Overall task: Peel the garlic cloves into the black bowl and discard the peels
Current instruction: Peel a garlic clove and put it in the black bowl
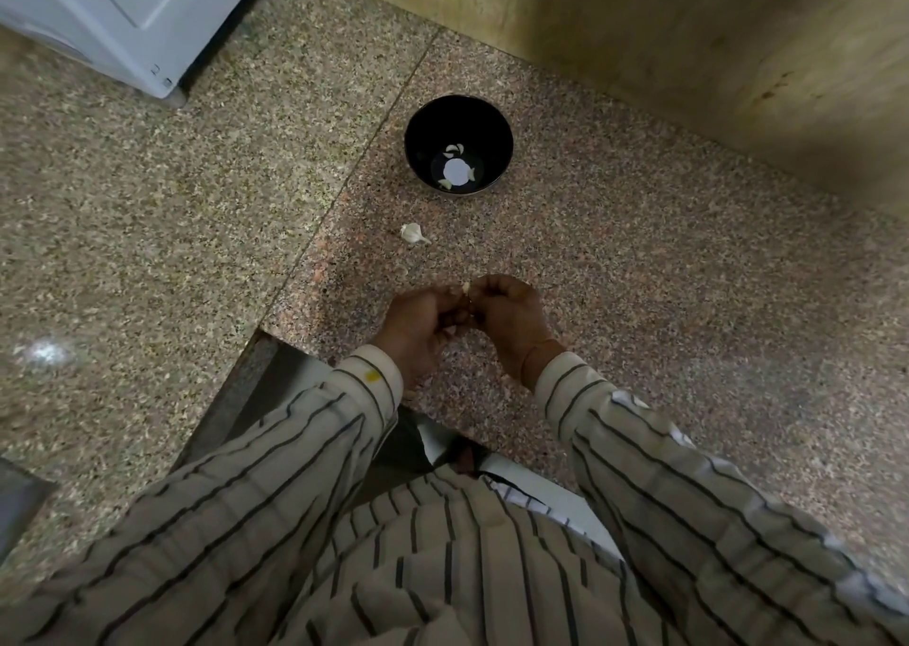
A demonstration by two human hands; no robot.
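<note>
Just below the centre of the frame, the left hand (418, 323) and the right hand (506, 313) meet fingertip to fingertip, both sets of fingers curled in and pinching one small garlic clove (465, 287), a pale tip of which shows between them at the top of the pair. The clove is too small and too covered to tell which way its long axis runs. Straight above the hands lies a partly broken garlic bulb (412, 233) on the speckled granite counter (664, 276), apart from both hands and slightly nearer the left. Further up the frame on the same line stands the black bowl (501, 153), upright, with a few peeled cloves (455, 149) at its bottom. The drop into the bowl therefore looks like a straight forward reach, about equal for either hand. No pile of peels is visible.
</note>
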